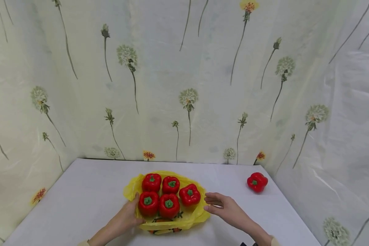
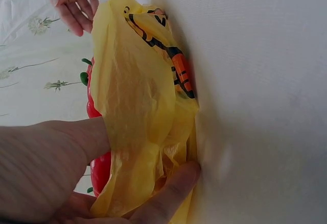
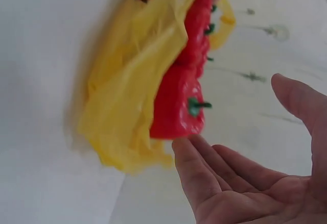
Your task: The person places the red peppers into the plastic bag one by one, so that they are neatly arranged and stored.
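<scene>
Several red bell peppers (image 1: 169,205) with green stems sit upright, close together, inside a yellow plastic bag (image 1: 187,218) spread open on the table. At the bag's left side, my left hand (image 1: 127,215) pinches its wall. The left wrist view shows the thumb going inside the yellow plastic (image 2: 135,81) and a finger on the outside. My right hand (image 1: 226,207) is beside the bag's right edge, fingers extended and thumb apart, holding nothing. In the right wrist view its fingertips are close to the nearest pepper (image 3: 176,104); whether they touch the bag cannot be told.
Another red bell pepper (image 1: 257,182) lies tilted by itself near the table's right edge. The white table (image 1: 89,191) is bordered at the back and sides by a pale curtain (image 1: 160,102) printed with dandelions. Orange and black print marks the bag's front.
</scene>
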The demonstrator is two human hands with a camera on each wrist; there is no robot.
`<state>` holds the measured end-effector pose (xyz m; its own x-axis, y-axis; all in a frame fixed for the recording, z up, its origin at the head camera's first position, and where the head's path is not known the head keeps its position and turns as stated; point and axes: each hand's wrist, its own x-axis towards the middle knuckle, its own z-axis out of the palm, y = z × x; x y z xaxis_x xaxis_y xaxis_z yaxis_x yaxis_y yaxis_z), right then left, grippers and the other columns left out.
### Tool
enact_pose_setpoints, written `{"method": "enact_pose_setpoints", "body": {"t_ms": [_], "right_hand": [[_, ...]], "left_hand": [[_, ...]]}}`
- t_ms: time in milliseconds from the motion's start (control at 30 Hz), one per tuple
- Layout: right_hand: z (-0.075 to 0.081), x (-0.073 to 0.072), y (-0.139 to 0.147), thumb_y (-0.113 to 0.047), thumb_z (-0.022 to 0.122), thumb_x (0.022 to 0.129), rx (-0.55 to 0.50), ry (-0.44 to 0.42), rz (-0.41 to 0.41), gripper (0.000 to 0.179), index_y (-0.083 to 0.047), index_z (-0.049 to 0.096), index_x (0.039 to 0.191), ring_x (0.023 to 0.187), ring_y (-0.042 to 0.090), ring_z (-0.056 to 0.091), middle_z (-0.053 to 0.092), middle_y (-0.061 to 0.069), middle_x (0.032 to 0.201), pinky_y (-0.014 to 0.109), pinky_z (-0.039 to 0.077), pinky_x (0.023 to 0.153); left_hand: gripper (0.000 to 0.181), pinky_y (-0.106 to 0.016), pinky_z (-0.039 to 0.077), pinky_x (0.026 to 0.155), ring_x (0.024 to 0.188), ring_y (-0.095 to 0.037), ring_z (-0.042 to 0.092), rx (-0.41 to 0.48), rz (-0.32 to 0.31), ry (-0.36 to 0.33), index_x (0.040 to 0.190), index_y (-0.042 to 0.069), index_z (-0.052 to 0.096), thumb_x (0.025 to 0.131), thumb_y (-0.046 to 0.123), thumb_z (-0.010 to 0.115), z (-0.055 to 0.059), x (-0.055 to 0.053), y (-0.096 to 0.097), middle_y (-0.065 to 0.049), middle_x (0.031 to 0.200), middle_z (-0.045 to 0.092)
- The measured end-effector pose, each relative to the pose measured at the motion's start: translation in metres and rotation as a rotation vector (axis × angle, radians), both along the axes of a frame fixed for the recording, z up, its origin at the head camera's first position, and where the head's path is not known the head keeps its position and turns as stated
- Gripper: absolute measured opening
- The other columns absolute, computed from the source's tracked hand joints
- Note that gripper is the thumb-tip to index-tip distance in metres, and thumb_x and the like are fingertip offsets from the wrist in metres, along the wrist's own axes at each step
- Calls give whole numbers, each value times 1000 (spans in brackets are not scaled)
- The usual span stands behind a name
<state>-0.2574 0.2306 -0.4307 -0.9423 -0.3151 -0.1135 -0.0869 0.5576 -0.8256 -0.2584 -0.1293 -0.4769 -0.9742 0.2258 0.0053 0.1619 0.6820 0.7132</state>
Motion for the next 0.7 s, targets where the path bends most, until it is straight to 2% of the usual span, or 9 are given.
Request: {"method": "enact_pose_setpoints", "body": {"t_ms": [200,400,567,700], "right_hand": [[11,-4,21,-46,70,84,4,65,-134,66,-8,52,136,120,31,59,62,13,130,39,56,87],[14,-8,42,-50,73,80,46,95,-266,73,-10,52,136,118,29,60,62,11,128,39,56,87],[9,-14,62,-56,72,78,77,93,-319,81,-9,48,139,121,32,58,59,15,133,40,56,88],[7,-18,81,-56,69,81,76,113,-326,80,-8,45,141,126,34,53,56,17,137,41,54,91]], "left_hand": [[100,-53,44,100,129,-45,46,-6,1,6,141,-20,27,65,6,87,1,0,0,-33,138,47],[100,-52,45,99,129,-44,46,-12,-1,0,142,-19,26,66,6,86,0,0,1,-32,140,46],[100,-52,45,99,129,-44,46,-5,-1,10,142,-20,25,66,5,86,-1,1,1,-33,140,46],[100,-52,44,99,129,-44,46,5,-4,21,141,-20,25,66,5,86,-2,1,1,-33,139,46]]}}
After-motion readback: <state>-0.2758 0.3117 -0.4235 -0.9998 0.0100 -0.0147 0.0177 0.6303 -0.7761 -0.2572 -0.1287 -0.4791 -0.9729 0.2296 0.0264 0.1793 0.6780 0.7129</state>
